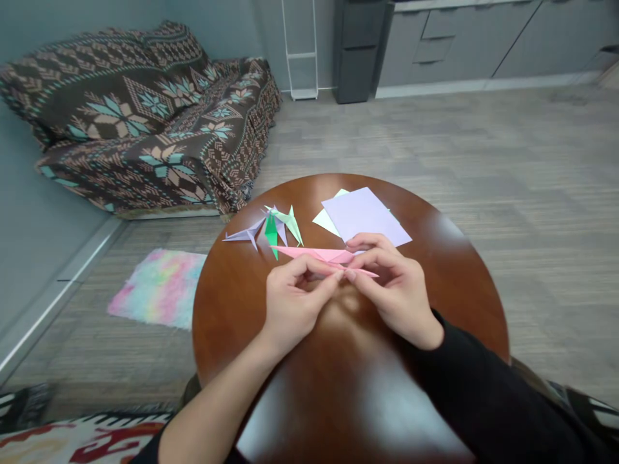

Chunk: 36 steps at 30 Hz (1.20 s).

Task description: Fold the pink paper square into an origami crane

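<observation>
A pink folded paper [319,253], long and narrow with pointed ends, is held just above the round wooden table [348,399]. My left hand [294,296] pinches its near edge between thumb and fingers. From the other side my right hand [394,283] grips it too, thumb tip close to the left thumb. Fingers cover part of the folds. Behind my left hand lie several folded paper cranes: a purple one [245,233], a dark green one [271,233] and a pale green one [291,224] among them. Beyond my right hand is a purple paper sheet [367,212].
A pale green sheet [327,222] pokes out beneath the purple one. Left of the table are a fluffy pastel rug [157,288] and a sofa [159,129] under a patterned cover. Grey cabinets [464,45] line the far wall.
</observation>
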Each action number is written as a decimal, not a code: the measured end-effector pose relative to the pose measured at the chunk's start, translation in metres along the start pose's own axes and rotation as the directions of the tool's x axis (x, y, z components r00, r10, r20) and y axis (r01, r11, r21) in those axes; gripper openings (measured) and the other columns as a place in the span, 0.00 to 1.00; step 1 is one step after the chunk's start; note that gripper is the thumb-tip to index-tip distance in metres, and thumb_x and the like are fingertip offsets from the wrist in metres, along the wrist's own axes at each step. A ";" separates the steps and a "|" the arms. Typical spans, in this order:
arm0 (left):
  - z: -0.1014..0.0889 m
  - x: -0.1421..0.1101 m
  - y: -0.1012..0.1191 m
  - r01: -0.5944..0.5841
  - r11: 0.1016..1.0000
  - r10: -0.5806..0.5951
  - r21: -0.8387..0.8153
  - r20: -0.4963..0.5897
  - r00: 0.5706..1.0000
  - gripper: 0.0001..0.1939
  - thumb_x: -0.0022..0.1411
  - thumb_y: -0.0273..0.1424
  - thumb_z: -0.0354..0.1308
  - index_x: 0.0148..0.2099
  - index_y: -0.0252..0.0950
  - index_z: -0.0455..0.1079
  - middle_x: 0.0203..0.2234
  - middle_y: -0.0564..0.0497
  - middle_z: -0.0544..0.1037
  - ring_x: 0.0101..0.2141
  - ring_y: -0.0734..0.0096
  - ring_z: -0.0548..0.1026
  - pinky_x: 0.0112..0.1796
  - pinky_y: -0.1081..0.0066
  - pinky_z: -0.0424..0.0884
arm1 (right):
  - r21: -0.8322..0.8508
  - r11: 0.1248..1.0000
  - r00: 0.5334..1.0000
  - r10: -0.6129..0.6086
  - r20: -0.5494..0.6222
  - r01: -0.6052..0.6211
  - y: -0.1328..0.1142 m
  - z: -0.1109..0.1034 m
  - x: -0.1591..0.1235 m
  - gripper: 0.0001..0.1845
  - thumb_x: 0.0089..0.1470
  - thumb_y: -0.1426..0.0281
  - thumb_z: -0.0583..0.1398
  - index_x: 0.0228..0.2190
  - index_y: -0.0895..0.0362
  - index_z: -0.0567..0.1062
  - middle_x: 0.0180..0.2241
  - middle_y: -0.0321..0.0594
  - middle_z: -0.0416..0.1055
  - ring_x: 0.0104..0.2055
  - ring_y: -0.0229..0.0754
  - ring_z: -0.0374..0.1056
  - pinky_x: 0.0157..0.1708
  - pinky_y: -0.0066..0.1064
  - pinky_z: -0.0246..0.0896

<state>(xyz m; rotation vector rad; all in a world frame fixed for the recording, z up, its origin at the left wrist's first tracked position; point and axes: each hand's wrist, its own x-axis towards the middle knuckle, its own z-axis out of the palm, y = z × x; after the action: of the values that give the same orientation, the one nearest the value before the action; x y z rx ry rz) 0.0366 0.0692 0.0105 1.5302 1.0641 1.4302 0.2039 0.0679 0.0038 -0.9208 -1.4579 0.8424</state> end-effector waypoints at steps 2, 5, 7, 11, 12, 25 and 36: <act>0.001 0.000 0.000 0.023 0.999 -0.023 -0.038 -0.001 1.000 0.05 0.58 0.27 0.70 0.31 0.36 0.78 0.27 0.50 0.84 0.29 0.69 0.83 0.33 0.73 0.80 | 0.015 1.000 1.000 0.012 -0.001 -0.012 0.000 0.001 0.000 0.07 0.57 0.76 0.66 0.29 0.54 0.80 0.46 0.46 0.75 0.51 0.48 0.73 0.54 0.41 0.68; 0.003 0.000 0.000 0.053 0.996 -0.054 -0.069 -0.012 0.998 0.06 0.57 0.29 0.71 0.30 0.35 0.78 0.27 0.49 0.84 0.29 0.68 0.82 0.33 0.72 0.80 | 0.036 0.999 1.000 0.023 -0.003 -0.022 0.000 0.002 0.000 0.07 0.57 0.76 0.66 0.29 0.54 0.80 0.46 0.45 0.75 0.50 0.47 0.73 0.54 0.41 0.68; 0.004 0.000 0.000 0.059 0.996 -0.061 -0.070 -0.030 0.998 0.06 0.57 0.29 0.71 0.31 0.35 0.78 0.26 0.50 0.84 0.28 0.69 0.82 0.32 0.72 0.79 | 0.042 0.999 1.000 0.024 -0.007 -0.024 0.001 0.002 0.000 0.07 0.57 0.77 0.66 0.29 0.54 0.80 0.46 0.45 0.75 0.50 0.46 0.73 0.54 0.40 0.68; 0.005 0.000 -0.002 0.042 0.996 -0.048 -0.078 -0.072 0.996 0.05 0.57 0.26 0.71 0.31 0.35 0.77 0.25 0.52 0.83 0.27 0.72 0.81 0.31 0.75 0.78 | 0.066 0.997 0.998 0.046 -0.040 -0.043 0.004 0.004 0.000 0.06 0.56 0.77 0.67 0.29 0.54 0.81 0.45 0.45 0.75 0.50 0.46 0.72 0.51 0.38 0.69; 0.004 0.000 -0.002 0.036 0.996 -0.043 -0.085 -0.083 0.996 0.06 0.56 0.25 0.71 0.31 0.35 0.77 0.25 0.52 0.83 0.27 0.72 0.82 0.31 0.75 0.78 | 0.081 0.995 0.997 0.060 -0.051 -0.056 0.004 0.004 0.001 0.06 0.56 0.76 0.67 0.29 0.54 0.81 0.45 0.45 0.75 0.50 0.46 0.72 0.50 0.38 0.69; 0.007 -0.008 -0.012 -0.173 0.983 0.181 0.061 -0.166 0.969 0.05 0.59 0.23 0.71 0.34 0.37 0.79 0.29 0.52 0.86 0.30 0.71 0.84 0.34 0.75 0.79 | 0.238 0.959 0.983 0.171 -0.061 -0.152 0.007 0.006 -0.002 0.03 0.55 0.73 0.70 0.31 0.53 0.85 0.45 0.45 0.78 0.56 0.48 0.71 0.54 0.38 0.67; 0.002 0.003 -0.020 -0.207 0.973 0.191 -0.101 -0.151 0.970 0.38 0.60 0.29 0.71 0.67 0.56 0.62 0.67 0.46 0.66 0.57 0.57 0.78 0.51 0.62 0.81 | 0.146 0.986 0.971 0.107 -0.214 -0.076 0.013 0.000 0.003 0.03 0.56 0.72 0.70 0.30 0.53 0.84 0.34 0.38 0.74 0.33 0.39 0.70 0.34 0.32 0.67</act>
<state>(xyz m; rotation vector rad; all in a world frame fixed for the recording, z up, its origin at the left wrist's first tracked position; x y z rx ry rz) 0.0376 0.0791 -0.0071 1.5044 0.9101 1.7296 0.2048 0.0764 -0.0062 -0.9515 -1.1581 0.8676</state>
